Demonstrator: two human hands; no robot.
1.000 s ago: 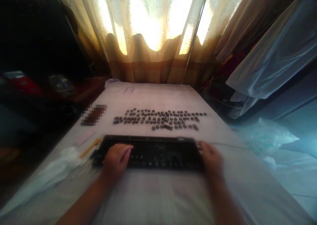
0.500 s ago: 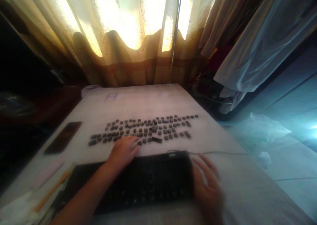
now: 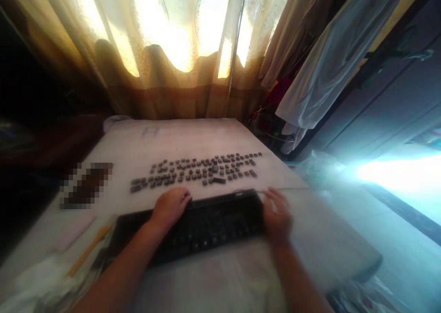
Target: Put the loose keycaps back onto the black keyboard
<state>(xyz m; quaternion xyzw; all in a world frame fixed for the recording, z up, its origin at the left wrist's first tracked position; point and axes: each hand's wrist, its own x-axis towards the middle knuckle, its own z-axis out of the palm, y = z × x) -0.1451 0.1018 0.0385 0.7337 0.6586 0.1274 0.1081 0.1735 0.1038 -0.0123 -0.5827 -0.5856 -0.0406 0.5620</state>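
Observation:
A black keyboard (image 3: pixel 220 225) lies at a slant on the pale table before me, with its keycaps off over at least part of it. My left hand (image 3: pixel 170 205) is over its far edge, thumb and fingers pinched on what seems to be a small dark keycap, mostly hidden. My right hand (image 3: pixel 278 216) is beside the keyboard's right end, close against it or touching, fingers loosely bent with a gap between them. Beyond the keyboard, many loose dark keycaps (image 3: pixel 215 169) lie in rough rows. Blur hides fine detail.
To the left are a pixelated dark flat object (image 3: pixel 86 186), a pink strip (image 3: pixel 76 232), an orange-handled stick (image 3: pixel 88 251) and crumpled white material (image 3: pixel 37 281). A thin cable (image 3: pixel 292 189) runs off right. Curtains (image 3: pixel 165 88) hang behind the table; its right edge borders the floor.
My left hand has drawn back from the keycap rows, its fingers now pinched; a keycap near it is gone from the front row. My right hand's fingers have drawn in. The view has shifted right.

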